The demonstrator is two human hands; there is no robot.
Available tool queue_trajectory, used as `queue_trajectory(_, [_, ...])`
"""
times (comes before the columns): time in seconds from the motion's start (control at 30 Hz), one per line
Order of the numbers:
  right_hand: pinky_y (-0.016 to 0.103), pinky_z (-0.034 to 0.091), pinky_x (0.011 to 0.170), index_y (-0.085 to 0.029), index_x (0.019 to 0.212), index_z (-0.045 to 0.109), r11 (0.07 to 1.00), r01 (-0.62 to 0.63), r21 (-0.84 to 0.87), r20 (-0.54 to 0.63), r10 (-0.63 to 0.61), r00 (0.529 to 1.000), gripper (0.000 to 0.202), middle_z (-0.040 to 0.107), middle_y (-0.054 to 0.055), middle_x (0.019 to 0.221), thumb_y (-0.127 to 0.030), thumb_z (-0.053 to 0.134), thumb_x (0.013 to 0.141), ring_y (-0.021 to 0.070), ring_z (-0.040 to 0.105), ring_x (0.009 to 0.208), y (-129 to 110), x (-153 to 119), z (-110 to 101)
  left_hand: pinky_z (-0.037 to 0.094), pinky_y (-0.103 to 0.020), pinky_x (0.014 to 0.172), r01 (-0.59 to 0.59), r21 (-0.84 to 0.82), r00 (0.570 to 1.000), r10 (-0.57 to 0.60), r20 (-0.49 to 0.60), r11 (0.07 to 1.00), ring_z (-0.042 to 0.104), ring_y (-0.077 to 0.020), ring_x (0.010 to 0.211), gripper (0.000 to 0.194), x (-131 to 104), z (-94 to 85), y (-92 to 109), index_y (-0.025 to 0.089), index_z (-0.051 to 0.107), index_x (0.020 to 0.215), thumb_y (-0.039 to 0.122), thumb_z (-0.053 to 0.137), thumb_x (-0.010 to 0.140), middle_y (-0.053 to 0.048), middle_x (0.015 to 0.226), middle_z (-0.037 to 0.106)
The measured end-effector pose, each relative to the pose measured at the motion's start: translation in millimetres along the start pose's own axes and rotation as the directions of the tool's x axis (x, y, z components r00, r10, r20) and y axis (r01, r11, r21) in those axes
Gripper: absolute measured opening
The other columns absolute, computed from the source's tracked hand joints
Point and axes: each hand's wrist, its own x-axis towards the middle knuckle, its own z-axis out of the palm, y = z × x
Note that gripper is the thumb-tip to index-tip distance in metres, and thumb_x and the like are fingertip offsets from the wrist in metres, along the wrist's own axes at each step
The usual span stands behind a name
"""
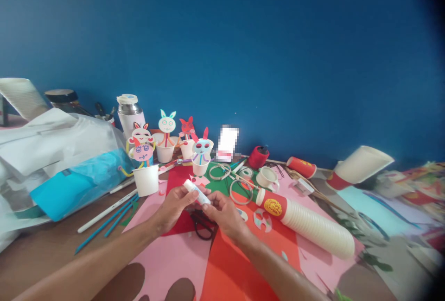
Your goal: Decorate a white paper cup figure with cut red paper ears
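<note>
A white glue stick [196, 191] is held at a slant between my two hands, over the coloured paper. The fingers of my left hand [173, 206] pinch its upper left end. At its lower right end, my right hand [226, 214] grips with thumb and fingers. Just below lies a pair of scissors [203, 230] with dark handles, partly hidden by the hands. Red paper [177, 224] and orange paper [229, 268] spread under them. Behind the hands, a paper-cup figure [200, 166] with a pale blue face and red ears stands upright.
More rabbit-faced cup figures stand back left, one in a white cup [146, 181]. A long stack of paper cups [318, 227] lies at right, near a mug [267, 178] and a red thread spool [258, 156]. Blue sticks [104, 224] and a plastic bag [104, 153] lie left.
</note>
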Motion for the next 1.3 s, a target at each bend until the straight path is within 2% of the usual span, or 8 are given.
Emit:
queue_trajectory(0.17, [0.021, 0.033, 0.047, -0.014, 0.069, 0.054, 0.99, -0.142, -0.007, 0.11, 0.142, 0.984, 0.052, 0.052, 0.0, 0.055, -0.062, 0.036, 0.079, 0.0085, 0.047, 0.046, 2.0, -1.5, -2.6, 0.047, -0.029, 0.066, -0.011, 0.017, 0.998, 0.01, 0.059, 1.0, 0.061, -0.0151, 0.064, 0.028, -0.2, 0.6, 0.7, 0.014, 0.064, 0.098, 0.031, 0.057, 0.078, -0.009, 0.082, 0.069])
queue_trajectory(0.27, [0.021, 0.033, 0.045, -0.014, 0.067, 0.051, 0.987, -0.161, -0.003, 0.085, 0.161, 0.983, 0.051, 0.052, -0.001, 0.055, -0.064, 0.044, 0.073, 0.0081, 0.046, 0.044, 1.3, 0.3, -1.5, 0.047, -0.029, 0.067, -0.002, 0.03, 0.999, 0.0, 0.05, 1.0, 0.062, -0.0153, 0.065, 0.027, -0.2, -0.1, 0.7, 0.014, 0.065, 0.097, 0.031, 0.057, 0.077, -0.009, 0.083, 0.069])
queue_trajectory(0.47, [0.018, 0.028, 0.045, -0.017, 0.073, 0.049, 1.0, -0.018, -0.012, 0.004, 0.018, 1.0, 0.038, 0.045, -0.006, 0.055, -0.05, 0.065, 0.066, 0.0055, 0.038, 0.046, 0.4, 1.9, -1.6, 0.048, -0.03, 0.072, 0.008, -0.007, 1.0, -0.008, 0.002, 1.0, 0.062, -0.0182, 0.079, 0.026, 1.2, -2.2, -0.6, 0.015, 0.066, 0.094, 0.031, 0.06, 0.075, -0.009, 0.094, 0.067])
queue_trajectory(0.67, [0.021, 0.034, 0.047, -0.013, 0.066, 0.052, 0.981, -0.189, 0.036, 0.139, 0.183, 0.973, 0.052, 0.051, 0.0, 0.054, -0.062, 0.037, 0.079, 0.0084, 0.047, 0.045, -1.9, -0.9, -1.4, 0.048, -0.03, 0.065, 0.002, 0.021, 0.999, -0.003, 0.054, 1.0, 0.062, -0.0161, 0.064, 0.03, 0.6, 0.3, 2.0, 0.014, 0.064, 0.098, 0.034, 0.057, 0.077, -0.01, 0.085, 0.069])
queue_trajectory(0.93, [0.019, 0.028, 0.045, -0.016, 0.071, 0.049, 0.998, -0.056, 0.026, 0.003, 0.056, 0.998, 0.038, 0.047, -0.006, 0.052, -0.051, 0.064, 0.066, 0.0058, 0.039, 0.045, 0.6, 1.4, -0.6, 0.047, -0.029, 0.072, 0.0, 0.007, 1.0, 0.0, 0.003, 1.0, 0.062, -0.0178, 0.078, 0.025, 1.4, -2.1, 0.2, 0.015, 0.066, 0.094, 0.031, 0.06, 0.075, -0.008, 0.091, 0.068])
queue_trajectory(1.13, [0.02, 0.034, 0.046, -0.013, 0.07, 0.054, 0.977, -0.197, 0.081, 0.131, 0.185, 0.974, 0.053, 0.054, 0.001, 0.057, -0.063, 0.04, 0.077, 0.008, 0.048, 0.046, -0.6, -0.3, -2.2, 0.046, -0.026, 0.064, -0.019, 0.004, 0.998, 0.018, 0.063, 1.0, 0.06, -0.0139, 0.065, 0.026, 1.0, -1.1, 0.5, 0.015, 0.065, 0.097, 0.03, 0.057, 0.078, -0.006, 0.078, 0.068])
queue_trajectory(1.2, [0.02, 0.033, 0.045, -0.012, 0.069, 0.054, 0.969, -0.231, 0.086, 0.15, 0.216, 0.965, 0.055, 0.054, 0.002, 0.056, -0.065, 0.04, 0.076, 0.0079, 0.048, 0.044, 0.4, 0.2, -1.5, 0.045, -0.025, 0.061, -0.024, 0.004, 0.997, 0.023, 0.075, 1.0, 0.059, -0.0127, 0.06, 0.026, 0.9, -0.4, 0.8, 0.015, 0.065, 0.097, 0.03, 0.057, 0.078, -0.005, 0.073, 0.068])
queue_trajectory(1.3, [0.02, 0.033, 0.045, -0.014, 0.068, 0.053, 0.982, -0.168, 0.082, 0.097, 0.16, 0.982, 0.048, 0.054, 0.0, 0.057, -0.061, 0.049, 0.073, 0.007, 0.046, 0.044, 2.9, 2.1, -0.2, 0.046, -0.028, 0.066, -0.012, -0.003, 0.998, 0.012, 0.054, 1.0, 0.06, -0.015, 0.065, 0.027, 0.8, 0.1, 1.0, 0.016, 0.066, 0.097, 0.031, 0.058, 0.077, -0.006, 0.075, 0.068])
